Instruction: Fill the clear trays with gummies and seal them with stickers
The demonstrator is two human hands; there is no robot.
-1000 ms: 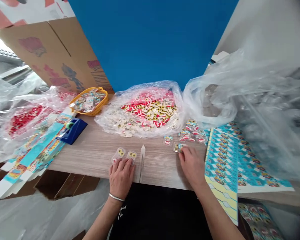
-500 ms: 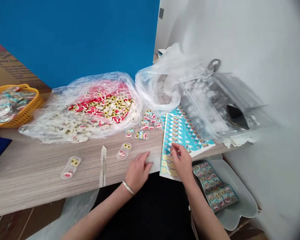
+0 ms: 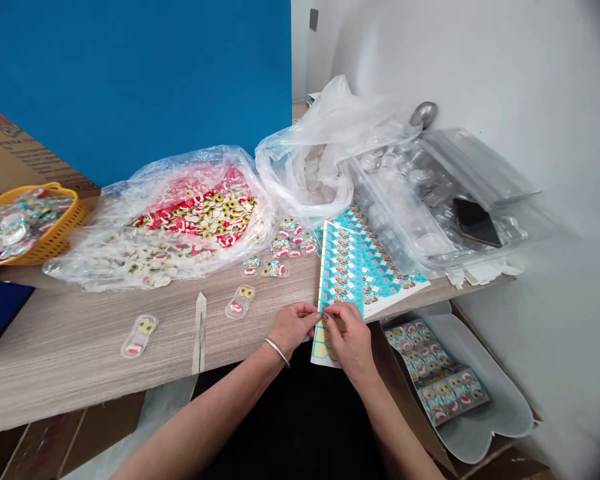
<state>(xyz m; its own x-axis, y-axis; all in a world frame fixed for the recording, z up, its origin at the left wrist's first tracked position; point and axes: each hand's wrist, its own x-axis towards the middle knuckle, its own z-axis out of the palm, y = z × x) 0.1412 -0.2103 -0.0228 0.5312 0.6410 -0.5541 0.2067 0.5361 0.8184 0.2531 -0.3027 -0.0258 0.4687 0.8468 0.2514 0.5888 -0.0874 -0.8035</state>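
Observation:
A sticker sheet [image 3: 343, 260], blue with cartoon labels and a yellow peeled part at its lower end, lies over more blue sheets [image 3: 387, 273] at the table edge. My left hand [image 3: 294, 328] pinches the sheet's left edge, thumb and forefinger together. Touching it almost at the fingertips, my right hand [image 3: 351, 341] is closed on the sheet at the border of blue and yellow; whether a single sticker is between the fingers is hidden. Left of my hands lies a clear plastic case [image 3: 241, 301] with yellow eye-like and red pieces. A similar case [image 3: 139, 337] lies farther left.
Behind is a clear bag [image 3: 160, 247] of small red, white and yellow pieces. A yellow basket [image 3: 55, 233] of filled cases stands left. At right are a clear plastic tray [image 3: 430, 257] and a phone [image 3: 475, 221]. Below the table, an open box [image 3: 510, 400] holds packed cases.
Both hands have come together at the sticker sheet and closed on it. The top sheet has shifted and its lower end is lifted toward me. The view has turned slightly.

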